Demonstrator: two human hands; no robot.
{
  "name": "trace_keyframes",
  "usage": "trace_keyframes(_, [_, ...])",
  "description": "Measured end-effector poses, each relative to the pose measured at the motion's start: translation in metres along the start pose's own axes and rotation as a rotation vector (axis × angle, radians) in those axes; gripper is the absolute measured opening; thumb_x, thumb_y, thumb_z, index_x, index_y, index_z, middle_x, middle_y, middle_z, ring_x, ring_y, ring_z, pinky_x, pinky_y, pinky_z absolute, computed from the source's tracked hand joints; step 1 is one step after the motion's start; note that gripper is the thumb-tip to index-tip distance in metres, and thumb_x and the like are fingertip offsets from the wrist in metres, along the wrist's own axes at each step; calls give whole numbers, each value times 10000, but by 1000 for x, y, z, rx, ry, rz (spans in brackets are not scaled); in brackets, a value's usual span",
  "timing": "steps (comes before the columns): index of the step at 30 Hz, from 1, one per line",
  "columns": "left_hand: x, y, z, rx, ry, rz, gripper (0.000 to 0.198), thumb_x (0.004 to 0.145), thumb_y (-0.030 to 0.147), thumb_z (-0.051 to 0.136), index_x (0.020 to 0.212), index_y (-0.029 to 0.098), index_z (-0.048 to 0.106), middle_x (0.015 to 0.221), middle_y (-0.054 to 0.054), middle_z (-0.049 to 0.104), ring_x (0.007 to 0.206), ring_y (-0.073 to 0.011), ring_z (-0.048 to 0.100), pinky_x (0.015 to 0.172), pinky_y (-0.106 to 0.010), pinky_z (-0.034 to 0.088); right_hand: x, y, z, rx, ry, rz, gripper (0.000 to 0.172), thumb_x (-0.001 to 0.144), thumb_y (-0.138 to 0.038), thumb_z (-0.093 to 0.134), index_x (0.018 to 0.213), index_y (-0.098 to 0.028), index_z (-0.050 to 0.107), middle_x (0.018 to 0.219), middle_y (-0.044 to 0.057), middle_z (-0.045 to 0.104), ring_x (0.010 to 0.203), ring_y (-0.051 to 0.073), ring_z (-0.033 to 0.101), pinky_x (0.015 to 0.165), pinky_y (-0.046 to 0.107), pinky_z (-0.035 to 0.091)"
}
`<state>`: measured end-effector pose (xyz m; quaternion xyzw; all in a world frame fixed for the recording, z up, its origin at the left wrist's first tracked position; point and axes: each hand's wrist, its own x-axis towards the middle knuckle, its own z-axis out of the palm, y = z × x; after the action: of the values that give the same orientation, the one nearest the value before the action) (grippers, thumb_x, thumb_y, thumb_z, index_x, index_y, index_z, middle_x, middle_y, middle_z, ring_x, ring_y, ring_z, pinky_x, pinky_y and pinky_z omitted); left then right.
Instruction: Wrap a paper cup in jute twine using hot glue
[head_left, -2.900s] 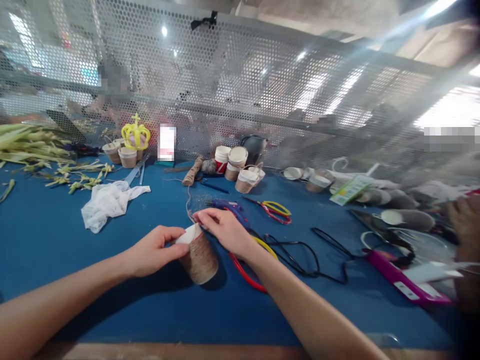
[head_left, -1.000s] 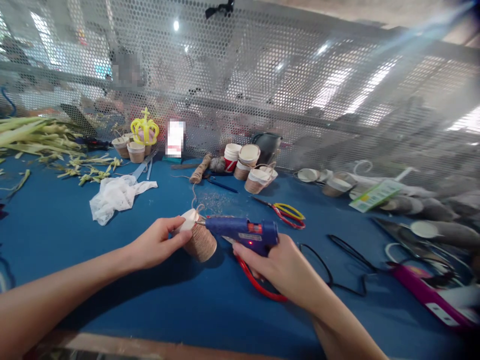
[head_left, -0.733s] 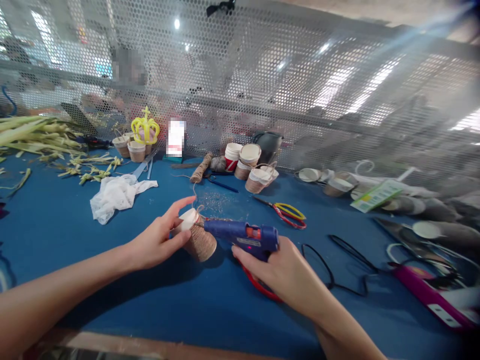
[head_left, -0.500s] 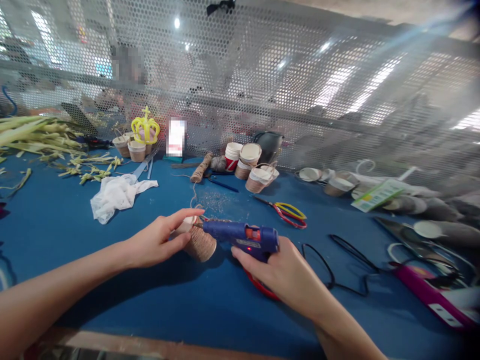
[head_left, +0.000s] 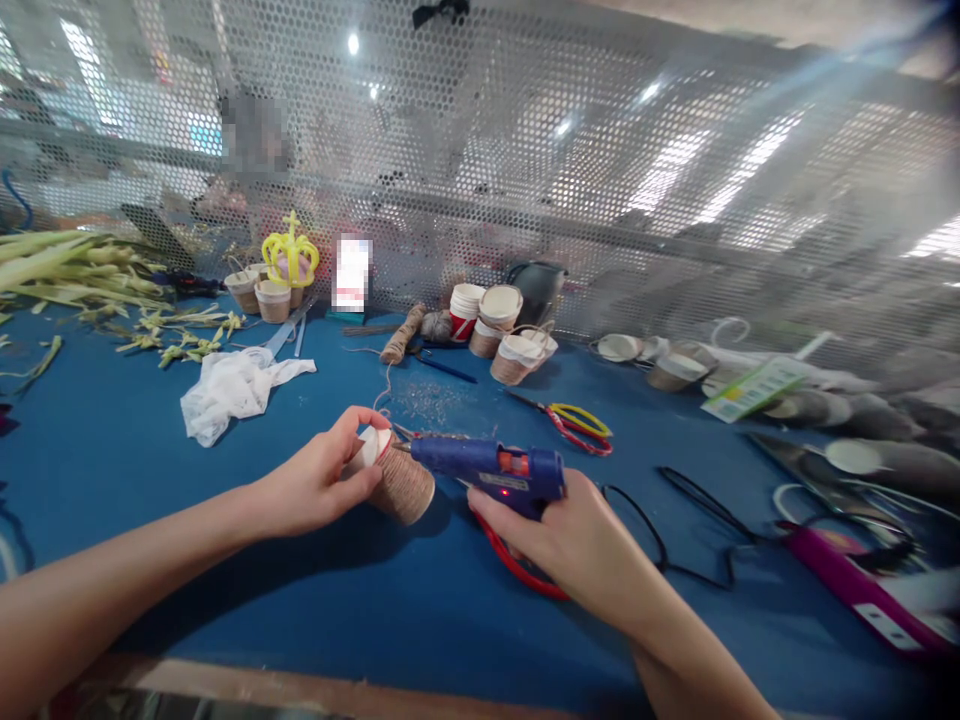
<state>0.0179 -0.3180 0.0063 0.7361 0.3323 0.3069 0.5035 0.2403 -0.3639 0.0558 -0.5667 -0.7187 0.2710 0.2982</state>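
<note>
My left hand [head_left: 330,472] grips a paper cup [head_left: 403,484] by its white end, thumb and fingers around it. Brown twine covers most of the cup, which lies tilted just above or on the table. A strand of twine [head_left: 387,388] runs from it up to a twine bundle [head_left: 403,335]. My right hand [head_left: 566,535] is closed around a blue hot glue gun [head_left: 491,470] with a small red light lit. Its nozzle points at the cup's wrapped side near the white end. Under the right hand, a red scissor handle [head_left: 521,570] shows in part.
Yellow-and-red-handled scissors [head_left: 577,425] lie beyond the glue gun. Several wrapped cups [head_left: 516,357] stand at the back near a perforated metal screen [head_left: 480,180]. White cloth [head_left: 232,390] lies left. A black cord [head_left: 701,500] and a magenta power strip [head_left: 862,590] are at right.
The glue gun has shifted slightly right, away from the cup's white end. My left index finger has bent back, showing more of the cup's end.
</note>
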Motion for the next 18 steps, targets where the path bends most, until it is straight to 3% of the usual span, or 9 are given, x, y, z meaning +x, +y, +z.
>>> trace_keyframes(7, [1,1,0,22,0,15,366,827,256,488,1142,177,322,840,-35,613,695,-146,588,615,-258,463,-2,2,5,-111,58,16,191,714,-313,589,595,-176,530,481,-58,421,434,74,338,429,201,349])
trace_keyframes(18, [1,2,0,97,-3,18,344,825,245,473,1128,172,327,814,-18,611,679,-138,586,618,-254,469,-7,3,7,-101,30,-24,157,737,-315,567,675,-171,580,519,-34,540,470,103,487,444,208,387])
